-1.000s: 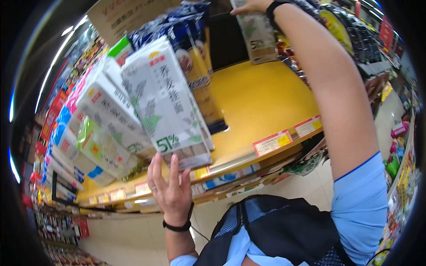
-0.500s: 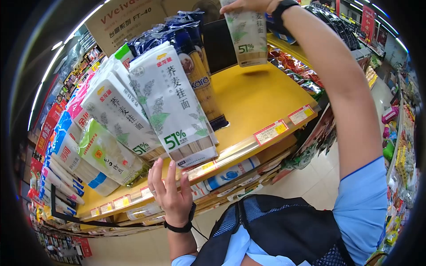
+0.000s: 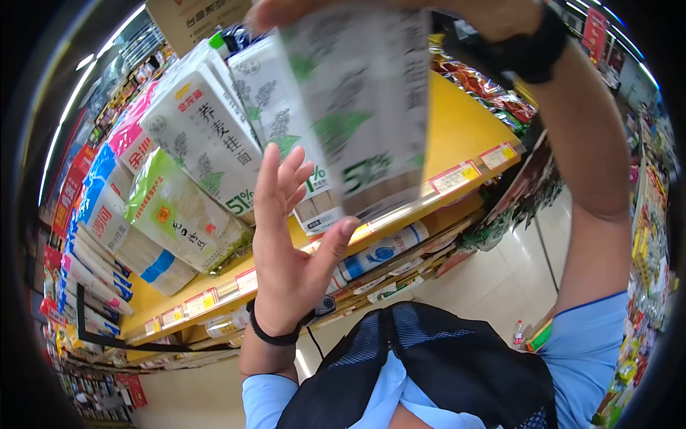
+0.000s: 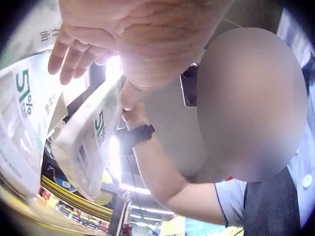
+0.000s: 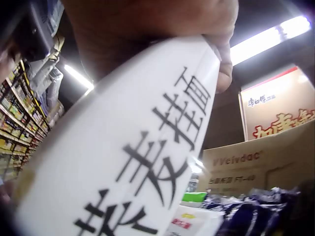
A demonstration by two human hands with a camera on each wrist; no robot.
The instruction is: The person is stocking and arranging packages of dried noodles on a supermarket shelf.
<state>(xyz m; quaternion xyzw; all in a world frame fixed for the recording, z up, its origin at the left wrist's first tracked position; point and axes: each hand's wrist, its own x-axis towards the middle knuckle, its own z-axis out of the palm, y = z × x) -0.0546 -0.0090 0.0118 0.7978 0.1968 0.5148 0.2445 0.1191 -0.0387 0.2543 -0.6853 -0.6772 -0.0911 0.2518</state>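
Note:
The right hand [image 3: 493, 18] grips the top of a white noodle package [image 3: 357, 114] with green "51%" print, held upright in front of the shelf. In the right wrist view that package [image 5: 133, 137] hangs below the hand [image 5: 152, 24], its top pinched by the fingers. The left hand [image 3: 286, 243] is raised with straight fingers and thumb spread, close to the held package's lower left. Behind its fingers a similar package [image 3: 279, 129] leans on the shelf. The left wrist view shows the left palm [image 4: 152, 39] with nothing in it, beside the held package [image 4: 93, 137].
A yellow shelf [image 3: 464, 129] with price tags along its edge [image 3: 457, 177] runs across. To the left stand more white packages [image 3: 204, 136], a green noodle bag [image 3: 186, 214] and blue-banded packs [image 3: 107, 222]. Cardboard boxes [image 5: 236, 162] stand behind. Snack bags [image 3: 479, 79] lie at the right.
The right hand has brought its package from the back right of the shelf leftward and nearer the body. The left hand has risen, its thumb spreading outward, and moved nearer that package.

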